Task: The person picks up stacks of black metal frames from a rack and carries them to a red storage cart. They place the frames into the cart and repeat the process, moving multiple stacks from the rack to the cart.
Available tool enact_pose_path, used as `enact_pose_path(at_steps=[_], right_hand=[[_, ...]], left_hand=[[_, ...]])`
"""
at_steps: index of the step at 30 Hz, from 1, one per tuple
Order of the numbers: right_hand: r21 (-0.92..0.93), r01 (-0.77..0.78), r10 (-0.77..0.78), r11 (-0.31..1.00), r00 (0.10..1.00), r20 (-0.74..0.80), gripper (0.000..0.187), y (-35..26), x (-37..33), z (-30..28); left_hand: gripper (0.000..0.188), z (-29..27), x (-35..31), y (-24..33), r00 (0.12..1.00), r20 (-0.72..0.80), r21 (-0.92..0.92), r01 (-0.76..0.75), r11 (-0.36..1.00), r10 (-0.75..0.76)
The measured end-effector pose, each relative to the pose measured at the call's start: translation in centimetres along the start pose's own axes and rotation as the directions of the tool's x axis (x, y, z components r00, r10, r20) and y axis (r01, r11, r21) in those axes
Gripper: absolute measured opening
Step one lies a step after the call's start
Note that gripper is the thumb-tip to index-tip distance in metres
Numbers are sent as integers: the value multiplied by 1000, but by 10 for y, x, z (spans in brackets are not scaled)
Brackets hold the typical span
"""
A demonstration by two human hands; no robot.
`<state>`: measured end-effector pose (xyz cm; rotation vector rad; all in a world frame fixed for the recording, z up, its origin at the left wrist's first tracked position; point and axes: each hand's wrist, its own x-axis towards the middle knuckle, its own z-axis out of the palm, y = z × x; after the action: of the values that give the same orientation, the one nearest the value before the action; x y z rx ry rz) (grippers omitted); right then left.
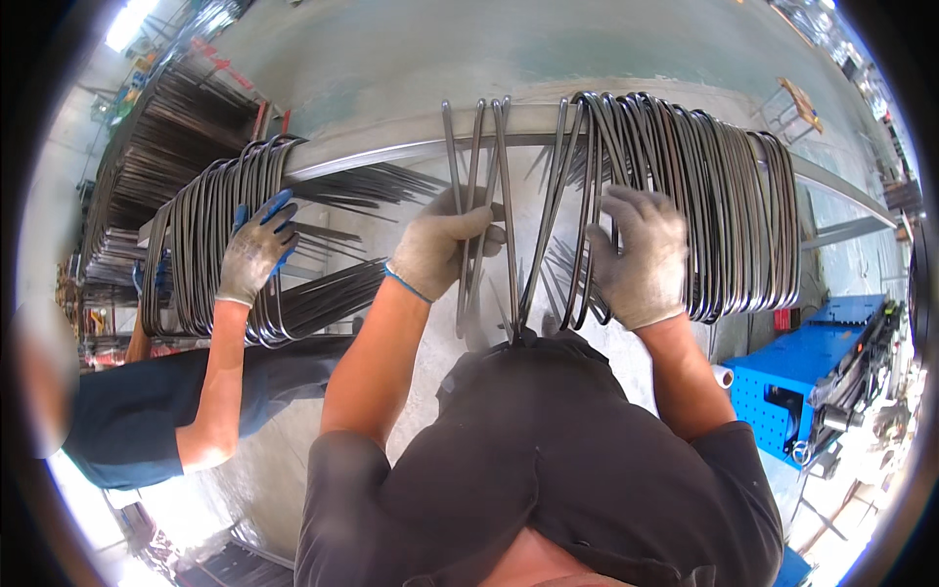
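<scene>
Many metal hoops on one beam

The metal hoops hang across the upper middle of the frame. Near the centre, the person's gloved left hand curls its fingers around loosely spaced hoops. Right of centre, the right hand bends its fingers at the denser row; whether they clamp anything cannot be told. At left, a co-worker's gloved hand meets more hoops.

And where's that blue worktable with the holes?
The blue worktable stands at the right of the head view, below the right end of the dark metal loops, past the person's right hand.
</scene>
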<state>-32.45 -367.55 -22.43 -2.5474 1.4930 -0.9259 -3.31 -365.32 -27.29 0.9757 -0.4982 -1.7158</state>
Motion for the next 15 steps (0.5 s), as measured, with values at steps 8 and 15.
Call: enact_pose_path(at_steps=[8,15], right_hand=[[368,-542,453,756,838,304,77,-73,-5,19],[117,-270,259,956,960,104,61,-82,-3,35]], left_hand=[[25,4,1,-9,999,-37,143,-17,990,22],[23,-4,0,-15,996,-61,152,-53,987,63]])
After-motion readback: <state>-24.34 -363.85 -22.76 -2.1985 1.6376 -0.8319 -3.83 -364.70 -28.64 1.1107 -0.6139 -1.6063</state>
